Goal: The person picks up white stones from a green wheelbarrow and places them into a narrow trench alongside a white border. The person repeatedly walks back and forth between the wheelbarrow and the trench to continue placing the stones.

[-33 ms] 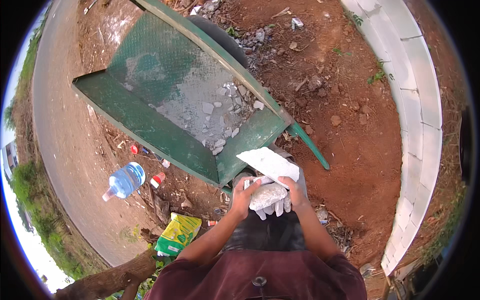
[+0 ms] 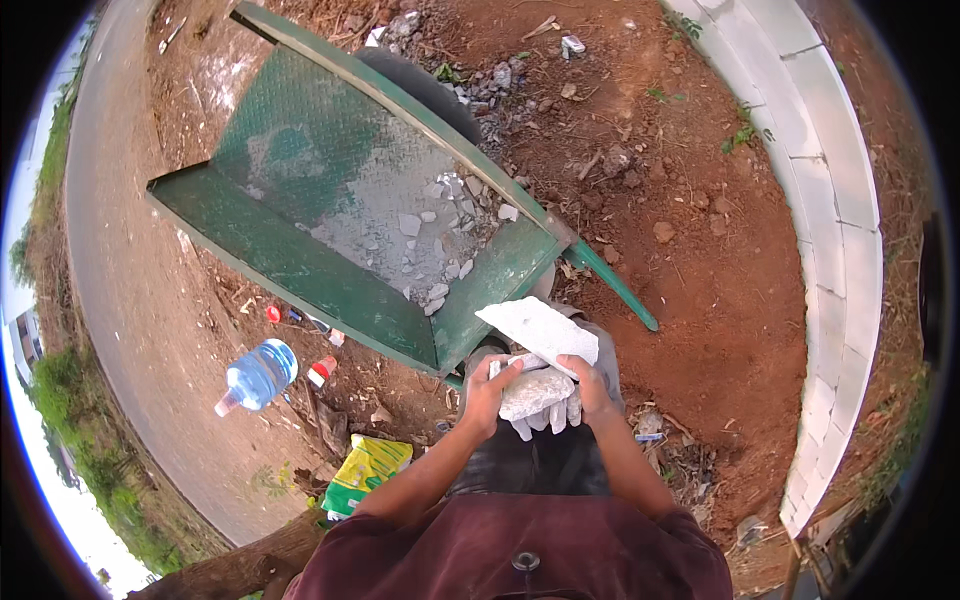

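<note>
Between my two hands, in front of my thighs, is a stack of whitish broken stones. My left hand (image 2: 484,398) is closed round its left side, thumb on top. At the other side my right hand (image 2: 592,388) grips it, the thumb against a large flat white slab (image 2: 540,330) that tilts across the top. A rounder pale stone (image 2: 538,394) lies nearer me, with several narrow pieces (image 2: 541,420) under it. Just beyond the hands stands a green wheelbarrow (image 2: 300,258), its tray holding small stone chips (image 2: 409,225) and pale dust.
A wheelbarrow handle (image 2: 615,287) juts out to the right, and its dark wheel (image 2: 425,92) shows behind the tray. On the left lie a clear blue water bottle (image 2: 262,375), a red-and-white cup (image 2: 321,371) and a yellow-green bag (image 2: 366,472). A pale block wall (image 2: 835,220) curves along the right.
The view has shifted slightly, so the wheelbarrow, wall and ground items sit a little differently in the picture. Both hands keep the same hold on the stones.
</note>
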Demonstrator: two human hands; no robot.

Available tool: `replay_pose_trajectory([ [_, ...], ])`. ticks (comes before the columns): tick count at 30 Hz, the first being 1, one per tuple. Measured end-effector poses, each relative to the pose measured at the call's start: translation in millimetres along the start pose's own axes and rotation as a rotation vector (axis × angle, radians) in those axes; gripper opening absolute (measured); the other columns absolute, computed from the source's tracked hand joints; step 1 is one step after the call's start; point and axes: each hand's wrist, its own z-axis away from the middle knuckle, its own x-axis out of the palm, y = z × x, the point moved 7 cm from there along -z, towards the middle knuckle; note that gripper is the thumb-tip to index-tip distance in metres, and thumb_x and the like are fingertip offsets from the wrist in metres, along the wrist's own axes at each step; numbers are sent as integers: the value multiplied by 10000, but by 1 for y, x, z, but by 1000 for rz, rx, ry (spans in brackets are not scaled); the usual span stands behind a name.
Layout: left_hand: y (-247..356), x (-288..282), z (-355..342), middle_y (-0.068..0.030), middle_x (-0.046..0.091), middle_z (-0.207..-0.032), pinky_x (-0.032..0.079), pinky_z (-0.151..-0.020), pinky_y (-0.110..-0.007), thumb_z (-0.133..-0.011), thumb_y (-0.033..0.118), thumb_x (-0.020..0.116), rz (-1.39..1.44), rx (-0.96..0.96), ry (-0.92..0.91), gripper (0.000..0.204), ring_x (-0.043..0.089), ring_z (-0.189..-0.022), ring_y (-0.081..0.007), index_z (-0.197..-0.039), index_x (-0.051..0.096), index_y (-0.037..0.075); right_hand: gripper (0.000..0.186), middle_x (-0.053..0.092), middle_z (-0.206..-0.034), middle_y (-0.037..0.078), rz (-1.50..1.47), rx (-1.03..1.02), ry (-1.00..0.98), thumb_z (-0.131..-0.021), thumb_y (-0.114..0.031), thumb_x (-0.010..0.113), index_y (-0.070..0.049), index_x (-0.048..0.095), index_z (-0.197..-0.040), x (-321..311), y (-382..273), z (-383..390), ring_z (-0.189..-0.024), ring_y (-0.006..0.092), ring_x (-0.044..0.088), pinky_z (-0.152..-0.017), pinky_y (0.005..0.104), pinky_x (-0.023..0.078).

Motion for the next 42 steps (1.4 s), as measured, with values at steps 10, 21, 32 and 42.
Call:
replay_pose_trajectory([
  [10,-114,194,45,-103,635,-1069,555,-815,-374,-949,284,690,-769,-156,-414,345,671,-928,-220,-1168,561,50,433,690,-1120,119,-618,-350,138,-941,-304,616,5,606,-1244,-182,5,150,-966,222,680,-868,362,538],
  [21,-363,489,100,-88,640,-999,539,-770,-346,-943,290,702,-1300,-225,-647,361,651,-876,-189,-1162,582,29,406,689,-1132,128,-1159,-622,211,-937,-284,622,-14,607,-1239,-467,-54,292,-953,231,694,-881,375,551],
  [32,-571,757,224,-83,655,-1018,523,-811,-309,-954,225,704,-1511,-190,-886,267,645,-919,-156,-1112,625,25,497,691,-1159,101,-1236,-816,500,-901,-352,643,-14,628,-1264,-698,-153,480,-1037,224,656,-938,358,492],
  [42,-735,914,317,-82,671,-1000,500,-812,-330,-881,372,775,-1913,-477,-1050,407,637,-923,-160,-1053,661,21,495,687,-1150,143,-1641,-897,708,-900,-341,631,-18,598,-1275,-804,-212,649,-998,278,681,-925,427,527],
])
